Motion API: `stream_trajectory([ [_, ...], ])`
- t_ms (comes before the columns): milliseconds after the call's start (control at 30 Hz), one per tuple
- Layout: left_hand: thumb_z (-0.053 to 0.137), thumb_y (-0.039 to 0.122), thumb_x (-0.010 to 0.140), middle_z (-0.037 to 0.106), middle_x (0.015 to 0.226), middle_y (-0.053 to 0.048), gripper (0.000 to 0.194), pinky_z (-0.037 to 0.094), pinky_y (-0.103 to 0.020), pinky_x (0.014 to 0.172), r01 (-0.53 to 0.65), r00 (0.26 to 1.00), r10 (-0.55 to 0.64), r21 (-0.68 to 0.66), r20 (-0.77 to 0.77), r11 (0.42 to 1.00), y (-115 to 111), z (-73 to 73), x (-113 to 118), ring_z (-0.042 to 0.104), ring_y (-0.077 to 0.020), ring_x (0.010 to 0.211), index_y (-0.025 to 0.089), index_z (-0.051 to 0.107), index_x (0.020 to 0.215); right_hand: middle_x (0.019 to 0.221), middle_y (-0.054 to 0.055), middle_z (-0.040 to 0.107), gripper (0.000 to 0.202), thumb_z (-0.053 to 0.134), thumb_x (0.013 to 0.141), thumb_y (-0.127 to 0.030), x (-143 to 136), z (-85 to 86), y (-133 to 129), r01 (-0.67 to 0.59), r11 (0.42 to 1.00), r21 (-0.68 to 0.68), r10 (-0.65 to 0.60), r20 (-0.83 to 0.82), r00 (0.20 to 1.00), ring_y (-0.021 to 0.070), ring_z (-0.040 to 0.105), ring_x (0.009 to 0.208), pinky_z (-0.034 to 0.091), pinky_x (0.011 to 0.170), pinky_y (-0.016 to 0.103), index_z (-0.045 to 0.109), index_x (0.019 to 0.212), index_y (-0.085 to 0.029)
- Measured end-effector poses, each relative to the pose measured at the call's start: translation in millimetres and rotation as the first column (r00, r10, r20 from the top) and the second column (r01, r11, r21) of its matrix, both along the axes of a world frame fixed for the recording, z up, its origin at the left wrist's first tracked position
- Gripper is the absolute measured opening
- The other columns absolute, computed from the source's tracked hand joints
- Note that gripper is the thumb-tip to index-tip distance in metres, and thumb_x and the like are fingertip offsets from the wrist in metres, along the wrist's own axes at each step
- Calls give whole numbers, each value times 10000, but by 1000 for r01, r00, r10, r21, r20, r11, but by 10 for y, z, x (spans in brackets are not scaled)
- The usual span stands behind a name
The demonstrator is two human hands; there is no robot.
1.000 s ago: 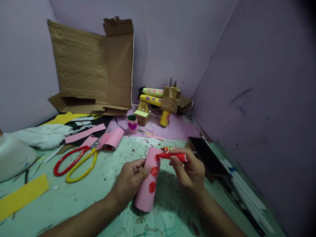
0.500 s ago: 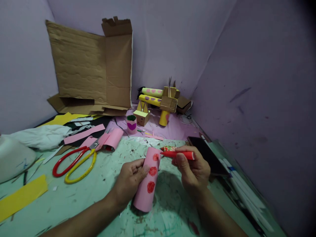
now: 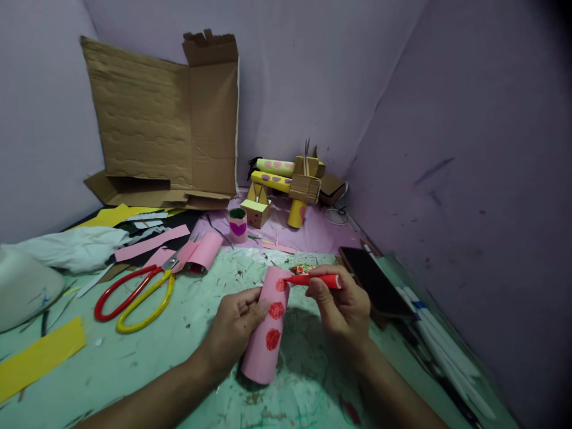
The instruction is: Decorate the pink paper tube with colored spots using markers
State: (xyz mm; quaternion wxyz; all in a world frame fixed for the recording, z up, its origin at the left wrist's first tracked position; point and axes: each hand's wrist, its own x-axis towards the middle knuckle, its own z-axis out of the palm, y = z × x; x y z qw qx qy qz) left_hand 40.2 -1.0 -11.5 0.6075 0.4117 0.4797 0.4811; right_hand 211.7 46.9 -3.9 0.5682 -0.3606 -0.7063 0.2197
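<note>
A pink paper tube point(image 3: 258, 357) with three red dots down its side leans tilted over the green tabletop. My left hand point(image 3: 232, 328) is closed around its left side, thumb lying across the front. Between the fingers of my right hand point(image 3: 342, 307) is a red marker point(image 3: 317, 280), its tip at the topmost red dot point(image 3: 281, 284). Partly hidden behind the marker lies a patterned pencil-like item point(image 3: 301, 269).
Red-and-yellow-handled scissors point(image 3: 147, 298) lie left, beside a pink paper roll point(image 3: 208, 250). Behind stand a pink cup with a purple heart point(image 3: 238, 226), a spotted cardboard figure point(image 3: 304, 187) and a cardboard sheet point(image 3: 147, 119). A dark phone-like slab point(image 3: 375, 283) lies right.
My right hand has moved left with the red marker, bringing its tip from beside the tube's edge onto the top dot. My left hand and the tube have stayed nearly still.
</note>
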Motion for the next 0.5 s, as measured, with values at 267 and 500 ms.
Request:
stream_trajectory([
  [267,658,454,766,587,662,-6,371,368,-229,508,2,1000,-2,-6,9,1000,11,24,10,473,-119,573,121,681,928,793,42,669,83,560,871,-247,6,-6,-2,23,1000,-19,-23,-45,999,168,653,669,509,534,263,624,889,-197],
  [500,670,449,755,592,666,-8,370,370,-233,512,-2,1000,3,-18,17,1000,5,27,16,475,-125,579,124,684,931,787,45,676,91,555,869,-249,-8,12,-10,23,1000,-3,-23,-30,999,167,651,652,501,517,262,629,882,-199],
])
